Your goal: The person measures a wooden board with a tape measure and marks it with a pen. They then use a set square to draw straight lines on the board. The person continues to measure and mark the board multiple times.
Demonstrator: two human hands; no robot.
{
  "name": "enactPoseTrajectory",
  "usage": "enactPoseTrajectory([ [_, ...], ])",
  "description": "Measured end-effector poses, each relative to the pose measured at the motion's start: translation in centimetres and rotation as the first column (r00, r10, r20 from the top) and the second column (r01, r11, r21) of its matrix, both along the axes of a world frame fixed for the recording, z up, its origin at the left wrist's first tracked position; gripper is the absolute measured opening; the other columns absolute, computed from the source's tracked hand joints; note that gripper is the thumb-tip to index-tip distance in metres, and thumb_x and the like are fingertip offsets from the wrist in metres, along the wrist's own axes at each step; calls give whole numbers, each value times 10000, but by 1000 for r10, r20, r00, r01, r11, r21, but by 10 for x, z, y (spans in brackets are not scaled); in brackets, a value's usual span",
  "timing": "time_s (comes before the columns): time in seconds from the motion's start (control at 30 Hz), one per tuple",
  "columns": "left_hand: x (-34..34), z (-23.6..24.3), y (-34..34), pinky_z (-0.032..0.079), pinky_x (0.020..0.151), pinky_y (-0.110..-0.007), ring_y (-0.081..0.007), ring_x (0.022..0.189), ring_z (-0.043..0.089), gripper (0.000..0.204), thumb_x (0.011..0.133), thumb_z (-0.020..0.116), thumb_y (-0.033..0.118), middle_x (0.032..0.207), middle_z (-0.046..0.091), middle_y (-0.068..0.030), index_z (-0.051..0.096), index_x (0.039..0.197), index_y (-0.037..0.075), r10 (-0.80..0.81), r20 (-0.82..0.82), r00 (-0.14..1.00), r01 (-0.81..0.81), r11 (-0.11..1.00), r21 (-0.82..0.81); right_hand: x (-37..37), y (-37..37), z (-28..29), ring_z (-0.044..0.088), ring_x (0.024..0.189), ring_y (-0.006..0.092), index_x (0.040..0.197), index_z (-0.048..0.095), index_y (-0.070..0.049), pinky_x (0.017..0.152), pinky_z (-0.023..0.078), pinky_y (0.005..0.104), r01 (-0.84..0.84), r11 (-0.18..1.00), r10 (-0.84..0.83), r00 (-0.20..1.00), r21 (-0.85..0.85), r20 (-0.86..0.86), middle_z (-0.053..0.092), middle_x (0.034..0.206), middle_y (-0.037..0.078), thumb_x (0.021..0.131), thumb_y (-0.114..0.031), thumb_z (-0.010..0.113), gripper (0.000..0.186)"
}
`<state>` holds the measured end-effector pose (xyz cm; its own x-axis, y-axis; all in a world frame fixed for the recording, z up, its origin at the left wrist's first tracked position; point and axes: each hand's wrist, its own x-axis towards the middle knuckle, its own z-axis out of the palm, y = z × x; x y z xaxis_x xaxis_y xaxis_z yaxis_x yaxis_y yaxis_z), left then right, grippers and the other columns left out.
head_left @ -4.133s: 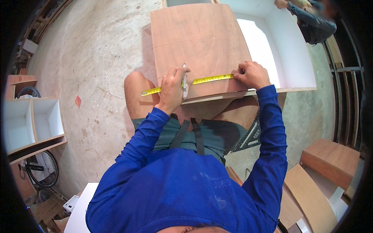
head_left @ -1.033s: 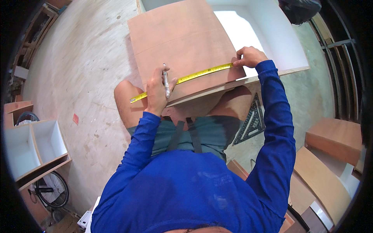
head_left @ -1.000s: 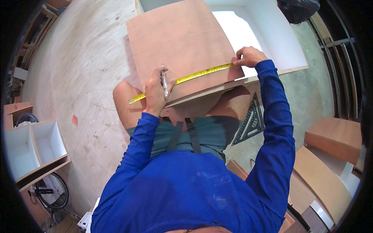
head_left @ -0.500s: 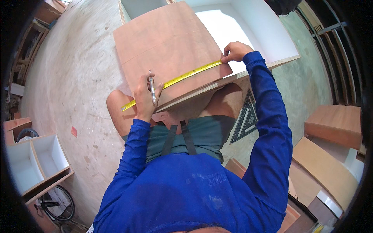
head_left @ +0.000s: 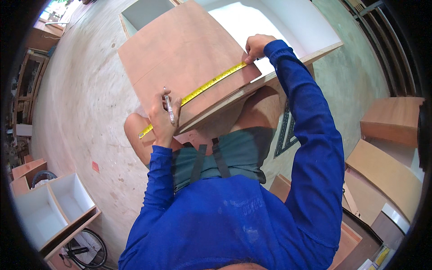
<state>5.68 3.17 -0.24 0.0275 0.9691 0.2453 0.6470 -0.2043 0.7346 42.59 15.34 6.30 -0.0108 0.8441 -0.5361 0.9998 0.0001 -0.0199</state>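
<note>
A reddish-brown plywood panel (head_left: pixel 184 49) lies over an open cabinet box, its near edge above my thighs. Across its near part stretches a yellow tape measure blade (head_left: pixel 211 83), and the blade's left end sticks out past the panel over my thigh. My left hand (head_left: pixel 163 114) rests over the tape near the panel's left side, a slim clear pen (head_left: pixel 169 109) held between its fingers. At the panel's right edge, my right hand (head_left: pixel 258 46) pinches the tape with thumb and fingers. The tape's case is not visible.
White inner walls of the cabinet box (head_left: pixel 297 22) show beyond the panel. A black triangular square (head_left: pixel 284 130) is beside my right thigh. Boards (head_left: pixel 382 166) and a wooden box (head_left: pixel 391 121) lie at right. Another white-lined cabinet (head_left: pixel 74 198) and a wheel (head_left: pixel 87 247) are at lower left.
The whole view has shifted, so the panel and both hands appear further up and left. Hands, tape and panel keep about the same places relative to one another.
</note>
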Motion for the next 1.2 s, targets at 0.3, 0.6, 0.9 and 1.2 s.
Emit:
enactPoseTrajectory([
  [0.3, 29, 22, 19, 561, 766, -349, -192, 833, 698, 331, 1037, 738, 299, 959, 734, -128, 729, 1234, 32, -96, 156, 983, 95, 995, 17, -5, -2, 2, 776, 1092, 274, 1200, 820, -149, 939, 606, 433, 9, 1000, -8, 998, -18, 63, 815, 1169, 91, 836, -491, 905, 507],
  [0.6, 120, 27, 45, 552, 595, -268, -103, 786, 679, 253, 1039, 688, 220, 946, 750, -77, 733, 1164, 5, -200, 617, 761, 429, 869, -246, -6, -2, 0, 784, 983, 265, 1099, 832, -123, 868, 600, 424, -25, 998, 20, 997, 57, 78, 827, 1050, 85, 799, -455, 932, 458],
  [0.9, 146, 3, 55, 531, 632, -296, -115, 694, 666, 169, 991, 709, 148, 805, 735, -84, 724, 1028, -15, -373, 367, 852, 401, 916, -1, -5, -6, 0, 779, 1045, 274, 1159, 823, -136, 901, 599, 431, 3, 999, -5, 999, 44, 48, 823, 1106, 91, 809, -448, 922, 479],
  [1.2, 147, 8, 51, 522, 668, -324, -121, 709, 641, 169, 967, 716, 159, 788, 724, -85, 726, 991, -7, -324, 329, 887, 360, 932, -53, -4, 0, -2, 779, 1024, 258, 1125, 826, -131, 871, 597, 426, 28, 999, -28, 1000, -19, 3, 824, 1069, 78, 800, -472, 937, 484],
])
